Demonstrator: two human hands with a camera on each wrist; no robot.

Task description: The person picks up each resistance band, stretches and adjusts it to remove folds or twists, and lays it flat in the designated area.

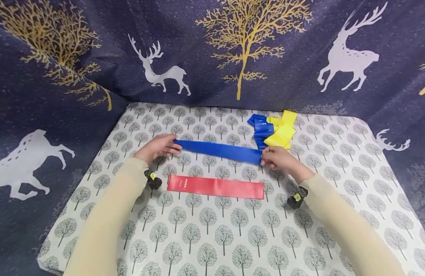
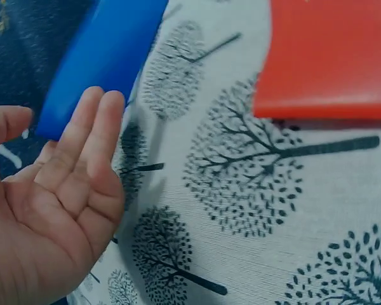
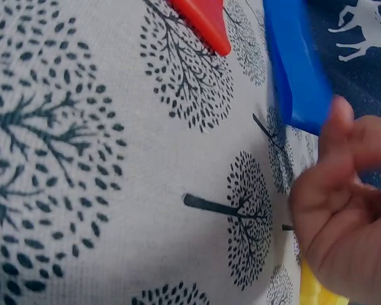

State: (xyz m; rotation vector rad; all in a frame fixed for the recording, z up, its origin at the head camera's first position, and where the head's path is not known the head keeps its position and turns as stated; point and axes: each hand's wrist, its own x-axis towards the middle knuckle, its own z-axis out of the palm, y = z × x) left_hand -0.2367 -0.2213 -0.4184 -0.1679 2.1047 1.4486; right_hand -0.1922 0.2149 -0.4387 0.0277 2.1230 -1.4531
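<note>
A flat blue resistance band (image 1: 217,149) stretches between the two hands, behind the red band in the head view. My left hand (image 1: 159,147) is at its left end. In the left wrist view the fingers (image 2: 108,127) lie fairly straight across the band's end, with the thumb standing apart from them. At the other end, my right hand (image 1: 279,158) pinches the band's corner between thumb and fingertips. Nearer to me, a red resistance band (image 1: 216,186) with white print lies flat on the patterned cloth.
Behind the right hand, a crumpled yellow band (image 1: 284,130) and another blue band (image 1: 262,130) lie in a heap. The tree-print cloth (image 1: 205,245) covers the table. A dark curtain (image 1: 212,23) with deer and trees hangs behind it.
</note>
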